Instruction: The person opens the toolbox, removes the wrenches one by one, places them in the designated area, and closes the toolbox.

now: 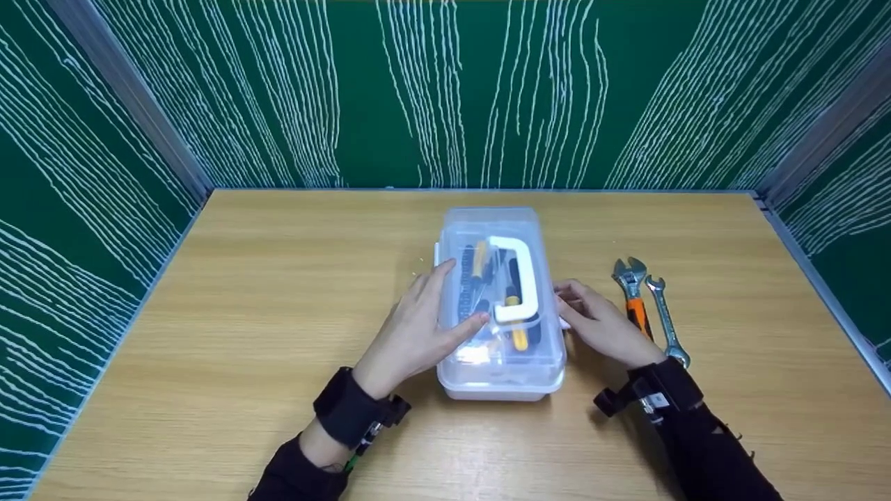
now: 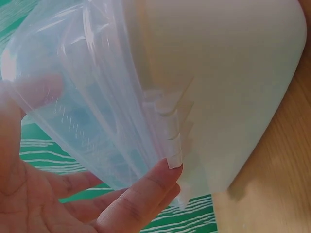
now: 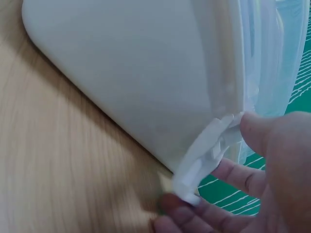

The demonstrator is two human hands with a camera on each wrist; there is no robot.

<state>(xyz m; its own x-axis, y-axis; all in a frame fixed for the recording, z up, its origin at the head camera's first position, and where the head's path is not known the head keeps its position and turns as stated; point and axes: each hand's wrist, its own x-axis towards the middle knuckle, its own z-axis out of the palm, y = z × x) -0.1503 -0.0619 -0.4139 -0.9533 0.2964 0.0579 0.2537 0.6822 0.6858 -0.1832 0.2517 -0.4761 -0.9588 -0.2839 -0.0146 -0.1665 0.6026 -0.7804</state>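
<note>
A toolbox point(image 1: 501, 376) with a clear lid and whitish base stands on the table, a white handle point(image 1: 530, 278) lying on its top. Tools with yellow and black handles point(image 1: 519, 339) show through the lid. My left hand point(image 1: 418, 327) rests over the lid's left side, fingers spread. In the left wrist view one fingertip touches a white clip point(image 2: 170, 131) on the box's side. On the other side, my right hand point(image 1: 605, 327) pinches a white latch point(image 3: 204, 150), which is swung outward from the box wall.
Right of the box lie an adjustable wrench point(image 1: 635, 292) with an orange and black grip and a silver open-end wrench point(image 1: 666, 316), both close to my right wrist. Green panels point(image 1: 362, 97) with white streaks rise behind the wooden table point(image 1: 292, 278) and at its sides.
</note>
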